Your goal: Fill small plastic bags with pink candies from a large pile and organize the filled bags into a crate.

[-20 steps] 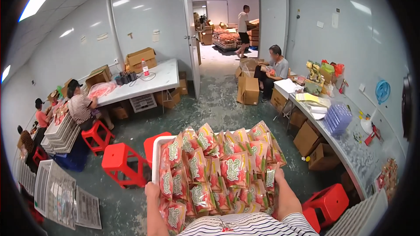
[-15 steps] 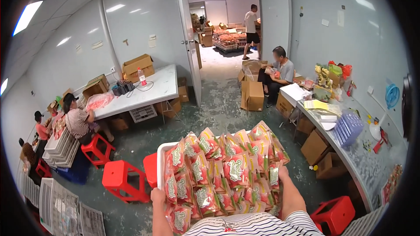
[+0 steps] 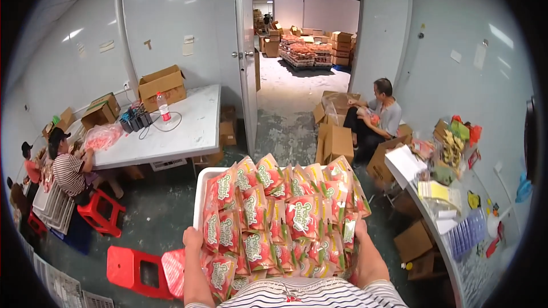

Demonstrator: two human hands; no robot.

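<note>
A white plastic tray (image 3: 200, 197), heaped with pink and red snack pouches (image 3: 304, 217), is held level in front of my waist. My left hand (image 3: 193, 237) is closed on its left side. On the right side my right hand (image 3: 361, 230) grips it, its fingers partly hidden by the pouches and the tray. The pouches stand in slanting rows above the rim, and the near ones touch my striped shirt.
An open doorway leads to stacked goods (image 3: 305, 51). A seated person (image 3: 383, 111) works beside open cartons (image 3: 335, 144). At left are a white table (image 3: 194, 114), red stools (image 3: 132, 268) and several people; a cluttered long table (image 3: 422, 185) curves along the right.
I have moved forward with the tray, toward the doorway. The tables, the stools and the seated person now appear nearer or further aside. The person walking beyond the doorway is out of sight.
</note>
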